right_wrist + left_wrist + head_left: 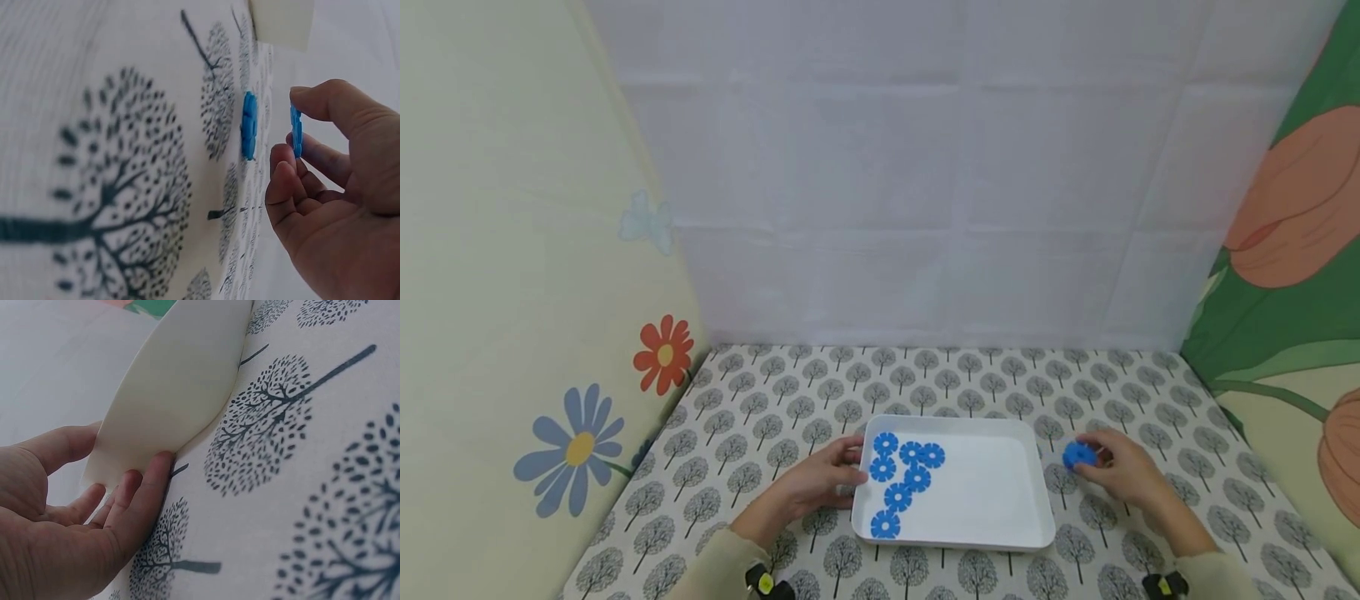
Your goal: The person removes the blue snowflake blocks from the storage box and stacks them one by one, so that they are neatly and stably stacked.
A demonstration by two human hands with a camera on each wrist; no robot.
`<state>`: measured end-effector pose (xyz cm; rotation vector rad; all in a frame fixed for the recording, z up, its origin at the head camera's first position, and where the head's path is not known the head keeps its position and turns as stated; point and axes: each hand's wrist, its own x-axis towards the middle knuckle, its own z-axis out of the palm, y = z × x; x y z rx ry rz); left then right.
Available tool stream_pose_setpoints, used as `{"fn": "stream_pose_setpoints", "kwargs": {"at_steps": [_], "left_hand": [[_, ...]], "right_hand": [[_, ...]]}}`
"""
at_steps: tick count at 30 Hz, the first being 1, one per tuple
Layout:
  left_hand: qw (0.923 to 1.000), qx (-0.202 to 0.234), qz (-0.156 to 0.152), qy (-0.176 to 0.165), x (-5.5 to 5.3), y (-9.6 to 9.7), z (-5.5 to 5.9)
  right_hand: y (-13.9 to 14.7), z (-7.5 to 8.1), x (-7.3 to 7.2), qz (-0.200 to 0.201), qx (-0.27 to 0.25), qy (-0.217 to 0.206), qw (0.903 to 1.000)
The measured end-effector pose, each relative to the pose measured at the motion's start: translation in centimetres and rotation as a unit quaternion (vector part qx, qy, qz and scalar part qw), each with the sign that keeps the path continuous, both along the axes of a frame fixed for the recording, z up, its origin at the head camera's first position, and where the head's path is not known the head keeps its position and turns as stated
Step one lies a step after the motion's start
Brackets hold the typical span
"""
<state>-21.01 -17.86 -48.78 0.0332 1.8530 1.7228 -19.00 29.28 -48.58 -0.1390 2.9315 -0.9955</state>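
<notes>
Several flat blue interlocking discs (898, 497), flower-shaped with notched edges and a centre hole, lie in the left half of a shallow white tray (988, 487). My left hand (822, 479) holds the tray's left end, its thumb over the rim and the other fingertips against the outer wall. To the right of the tray, my right hand (1123, 471) pinches a blue disc (297, 130) on edge between thumb and fingers. Another blue disc (249, 126) lies on the cloth just below it, overlapped with the held one in the head view.
A cloth printed with grey trees (775, 467) covers the table. A white sheet (925, 208) hangs behind it. Flowered panels (580, 450) stand at the left and right sides. Both wrists wear dark bands under light sleeves.
</notes>
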Motion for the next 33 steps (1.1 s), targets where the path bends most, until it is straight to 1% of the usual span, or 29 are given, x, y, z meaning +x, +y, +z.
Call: {"fn": "stream_pose_setpoints", "kwargs": {"at_steps": [5, 11, 21, 28, 33], "left_hand": [[1.0, -0.002, 0.004, -0.001, 0.0, 0.0, -0.1], [1.0, 0.0, 0.0, 0.002, 0.0, 0.0, -0.1], [1.0, 0.0, 0.002, 0.003, 0.0, 0.0, -0.1], [1.0, 0.005, 0.0, 0.004, 0.0, 0.0, -0.2], [1.0, 0.007, -0.001, 0.005, 0.0, 0.0, -0.2]], "right_hand": [[0.4, -0.3, 0.0, 0.01, 0.008, -0.005, 0.9999], [0.3, -0.3, -0.3, -0.003, 0.036, -0.026, 0.999], [0.1, -0.7, -0.9, -0.015, 0.054, -0.047, 0.9973], [0.1, -1.3, -1.1, -0.013, 0.054, -0.039, 0.9977], [0.0, -1.4, -1.1, -0.008, 0.049, -0.035, 0.9982]]}}
